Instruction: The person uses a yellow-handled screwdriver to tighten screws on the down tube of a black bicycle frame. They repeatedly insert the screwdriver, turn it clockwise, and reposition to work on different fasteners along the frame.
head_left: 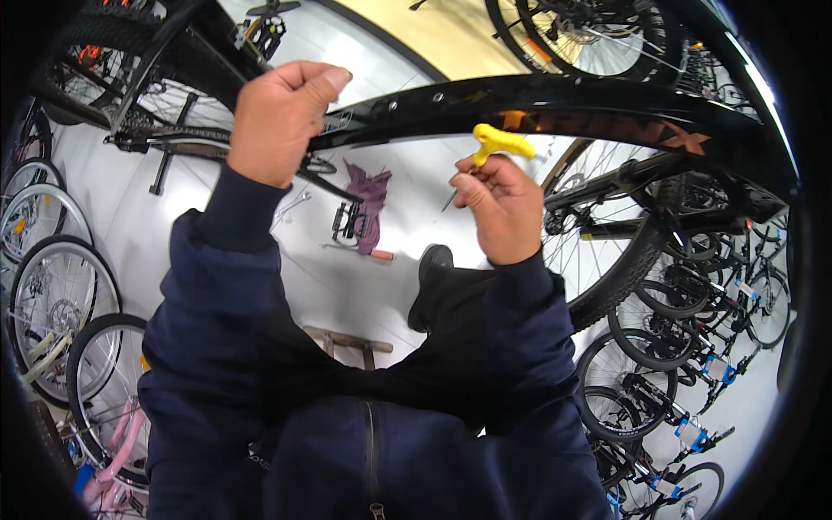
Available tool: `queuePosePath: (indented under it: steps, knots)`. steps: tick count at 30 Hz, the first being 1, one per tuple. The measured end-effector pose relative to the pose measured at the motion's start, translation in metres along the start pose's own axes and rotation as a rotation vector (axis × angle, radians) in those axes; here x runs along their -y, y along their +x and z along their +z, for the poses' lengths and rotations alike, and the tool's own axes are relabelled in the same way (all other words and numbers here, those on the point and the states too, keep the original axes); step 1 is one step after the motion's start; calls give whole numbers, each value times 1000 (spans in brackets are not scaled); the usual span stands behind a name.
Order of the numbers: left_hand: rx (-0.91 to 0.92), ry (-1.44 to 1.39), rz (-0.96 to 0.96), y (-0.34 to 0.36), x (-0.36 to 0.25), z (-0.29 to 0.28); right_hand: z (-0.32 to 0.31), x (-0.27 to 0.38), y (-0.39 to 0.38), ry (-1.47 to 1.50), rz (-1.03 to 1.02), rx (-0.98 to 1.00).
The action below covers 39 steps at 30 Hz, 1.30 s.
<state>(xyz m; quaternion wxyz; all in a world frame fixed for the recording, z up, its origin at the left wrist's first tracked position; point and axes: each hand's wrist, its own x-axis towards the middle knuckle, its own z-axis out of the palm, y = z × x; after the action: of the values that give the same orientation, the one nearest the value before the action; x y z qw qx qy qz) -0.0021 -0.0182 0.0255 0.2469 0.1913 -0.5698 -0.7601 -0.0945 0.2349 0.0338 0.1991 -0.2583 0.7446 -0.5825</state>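
Observation:
In my right hand [505, 212] is a T-handled driver with a yellow grip [503, 141]; my fingers pinch it below the grip, and its thin metal shaft points down to the left. My left hand [279, 126] is raised and closed, thumb pressed against the forefinger; whatever it may hold is hidden. Both hands are on the near side of a black bicycle frame [555, 91] with orange markings, whose long tube runs across the view. The left hand overlaps the left end of this tube, and the yellow grip stands just in front of its lower edge.
On the floor lie a purple cloth [368, 204], a pedal [347, 221], a spanner [293, 206] and a tool with a red handle [381, 255]. A wooden stool [351, 340] shows beneath me. Several wheels [65, 295] stand left; rows of bicycles [641, 381] line the right.

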Motion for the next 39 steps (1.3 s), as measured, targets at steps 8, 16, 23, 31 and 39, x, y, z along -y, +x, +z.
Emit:
queuePosePath:
  steps: [8,16,23,31,39]
  knots:
    - [185,644,-18,-26,2,-50,6,-1,0,-73,22,296]
    - [754,1617,-466,-34,206,-155,20,10,-4,-247,20,403]
    - [269,1517,-560,-133,379,-214,26,7,-1,-422,-44,472]
    - [-34,1311,-650,-153,425,-203,31,1,6,-476,-27,564]
    - [134,1492,-684,-141,438,-200,33,-1,10,-489,22,539]
